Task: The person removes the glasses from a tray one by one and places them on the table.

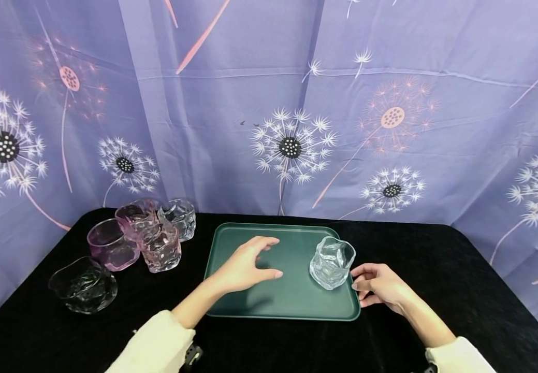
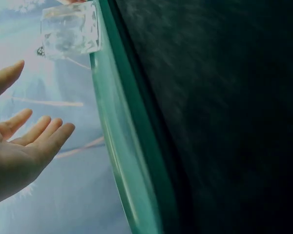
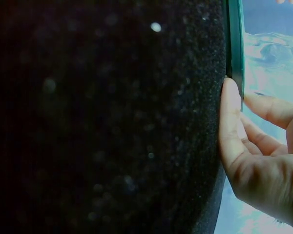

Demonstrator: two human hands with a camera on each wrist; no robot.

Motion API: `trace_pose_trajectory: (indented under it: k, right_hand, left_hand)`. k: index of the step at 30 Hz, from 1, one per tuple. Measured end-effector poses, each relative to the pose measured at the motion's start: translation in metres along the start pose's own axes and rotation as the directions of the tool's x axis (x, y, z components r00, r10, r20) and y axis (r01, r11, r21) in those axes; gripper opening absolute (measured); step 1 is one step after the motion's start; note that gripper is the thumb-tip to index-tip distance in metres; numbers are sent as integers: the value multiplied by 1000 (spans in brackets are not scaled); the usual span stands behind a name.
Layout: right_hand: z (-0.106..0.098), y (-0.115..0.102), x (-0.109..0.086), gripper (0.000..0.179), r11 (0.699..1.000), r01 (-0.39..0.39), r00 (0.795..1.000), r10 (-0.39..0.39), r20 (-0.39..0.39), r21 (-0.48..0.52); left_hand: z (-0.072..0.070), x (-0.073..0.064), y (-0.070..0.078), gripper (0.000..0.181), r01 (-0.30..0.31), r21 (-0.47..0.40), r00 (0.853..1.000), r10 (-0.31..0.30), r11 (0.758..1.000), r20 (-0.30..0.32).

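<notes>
A green rectangular tray (image 1: 287,290) lies on the black cloth. On its right part stands a clear drinking glass (image 1: 332,263) with wavy, faceted sides, also seen through the right wrist view as a pale, wavy glass (image 3: 271,58). My left hand (image 1: 245,265) hovers over the left half of the tray, thumb and fingers spread apart, holding nothing. At the tray's right edge, my right hand (image 1: 380,286) pinches the rim; in the right wrist view the thumb (image 3: 271,108) lies on one side of the rim and a finger on the other.
Left of the tray, several glasses stand in a group: a purple-tinted glass (image 1: 112,246), a pink-tinted glass (image 1: 160,248) and a clear glass (image 1: 178,220) among them. Nearer me is a wavy dark-looking clear glass (image 1: 84,287). A dandelion-print curtain (image 1: 231,155) hangs behind the table.
</notes>
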State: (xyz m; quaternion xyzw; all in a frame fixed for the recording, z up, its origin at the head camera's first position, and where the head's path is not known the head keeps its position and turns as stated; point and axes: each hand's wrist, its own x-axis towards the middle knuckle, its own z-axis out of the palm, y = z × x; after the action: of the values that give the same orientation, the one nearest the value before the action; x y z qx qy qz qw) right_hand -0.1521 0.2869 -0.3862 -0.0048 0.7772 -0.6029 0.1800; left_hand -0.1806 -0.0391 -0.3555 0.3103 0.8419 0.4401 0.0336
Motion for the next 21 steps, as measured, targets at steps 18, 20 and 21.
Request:
trace_pose_trajectory:
  k: [18,20,21]
  right_hand:
    - [0,1,0,38,1000,2,1000,-2,-1,4]
    - [0,1,0,37,1000,0,1000,0,-5,7]
    - [1,1,0,38,1000,3,1000,-3,-2,4]
  left_hand:
    - [48,56,26,79,18,59,993,-25,998,112]
    - [54,60,28,82,6,68,993,-13,998,114]
    - [57,62,29,83,-3,73,994,-5,997,111]
